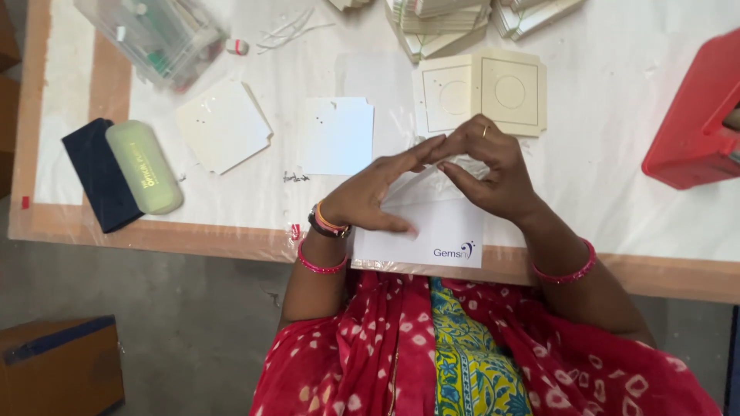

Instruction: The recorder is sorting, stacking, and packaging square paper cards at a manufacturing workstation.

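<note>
A white card point(443, 227) with a small printed logo lies at the table's near edge, part of it hanging over the rim. My left hand point(378, 191) rests flat on the card, thumb along its lower part, fingertips pointing up to the right. My right hand point(487, 166) is curled over the card's upper end and pinches a thin clear plastic sleeve point(462, 166) there; a ring is on one finger. The fingertips of both hands meet above the card. Pink bangles are on both wrists.
Two white punched cards point(223, 125) point(337, 135) lie to the left, a cream die-cut board point(482, 92) just beyond my hands. A pale green case point(144, 166) on a dark pad point(99, 174) lies far left, a red bin point(697, 115) far right, card stacks point(439, 27) and a clear box point(154, 35) at the back.
</note>
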